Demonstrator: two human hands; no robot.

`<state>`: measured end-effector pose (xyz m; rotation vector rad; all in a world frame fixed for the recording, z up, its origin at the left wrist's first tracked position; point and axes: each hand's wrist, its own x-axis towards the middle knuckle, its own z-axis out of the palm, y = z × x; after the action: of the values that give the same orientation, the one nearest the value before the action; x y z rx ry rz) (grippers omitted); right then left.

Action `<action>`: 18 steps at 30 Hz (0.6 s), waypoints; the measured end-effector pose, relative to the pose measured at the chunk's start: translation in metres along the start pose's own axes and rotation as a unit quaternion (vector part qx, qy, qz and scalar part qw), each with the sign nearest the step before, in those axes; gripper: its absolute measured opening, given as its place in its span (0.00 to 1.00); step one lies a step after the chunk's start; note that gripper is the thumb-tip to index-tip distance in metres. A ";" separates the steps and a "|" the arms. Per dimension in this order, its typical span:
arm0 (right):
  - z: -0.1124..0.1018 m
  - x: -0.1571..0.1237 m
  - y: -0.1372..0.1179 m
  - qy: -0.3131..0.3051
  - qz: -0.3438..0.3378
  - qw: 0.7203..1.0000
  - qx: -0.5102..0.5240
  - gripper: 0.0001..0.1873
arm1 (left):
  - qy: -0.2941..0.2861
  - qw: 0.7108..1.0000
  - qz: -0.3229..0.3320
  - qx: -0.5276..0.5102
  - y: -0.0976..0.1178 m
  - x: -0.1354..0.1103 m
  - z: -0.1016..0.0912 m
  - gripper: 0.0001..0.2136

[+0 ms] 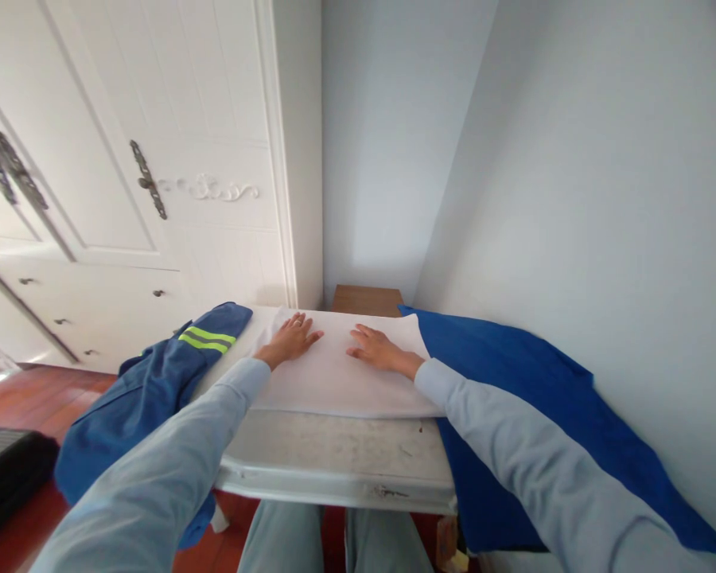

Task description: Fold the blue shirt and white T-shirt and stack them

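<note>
A white cloth [334,374] lies folded flat on a white marble-topped table [334,458]. My left hand [289,340] rests palm down on the cloth's far left part, fingers stretched out. My right hand [379,348] lies flat on the cloth a little to the right, fingers spread toward the left hand. Neither hand holds anything. Both arms wear light grey sleeves.
A dark blue work jacket [149,390] with yellow-green reflective stripes hangs over the table's left edge. A bright blue cloth [513,382] drapes over the right side against the wall. A white wardrobe [125,159] stands at left, a wooden cabinet [367,300] behind the table, a dark object [5,477] on the floor.
</note>
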<state>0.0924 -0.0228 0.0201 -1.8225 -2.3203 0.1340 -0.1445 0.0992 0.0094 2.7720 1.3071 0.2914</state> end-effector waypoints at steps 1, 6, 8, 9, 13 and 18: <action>0.002 -0.001 0.011 -0.010 0.012 1.000 -0.016 0.31 | -0.006 1.000 -0.020 0.007 -0.007 0.000 0.002 0.29; 0.003 -0.024 0.068 0.000 0.015 0.999 -0.028 0.34 | 0.028 0.995 -0.085 0.036 -0.030 -0.010 0.015 0.29; 0.003 -0.032 0.083 0.007 0.005 1.000 -0.026 0.34 | 0.043 0.996 -0.071 0.036 -0.034 -0.014 0.017 0.27; 0.003 -0.035 0.088 0.010 0.003 1.000 -0.027 0.34 | 0.048 0.996 -0.065 0.035 -0.034 -0.015 0.017 0.26; 0.004 -0.045 0.098 0.021 0.019 0.999 -0.025 0.36 | 0.055 0.995 -0.071 0.042 -0.034 -0.018 0.017 0.26; 0.004 -0.055 0.108 0.017 0.068 0.998 -0.005 0.39 | 0.043 0.993 -0.097 0.052 -0.031 -0.019 0.015 0.31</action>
<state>0.2067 -0.0496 -0.0094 -1.9723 -2.1782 0.1096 -0.1767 0.1047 -0.0118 2.7117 1.6440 0.3430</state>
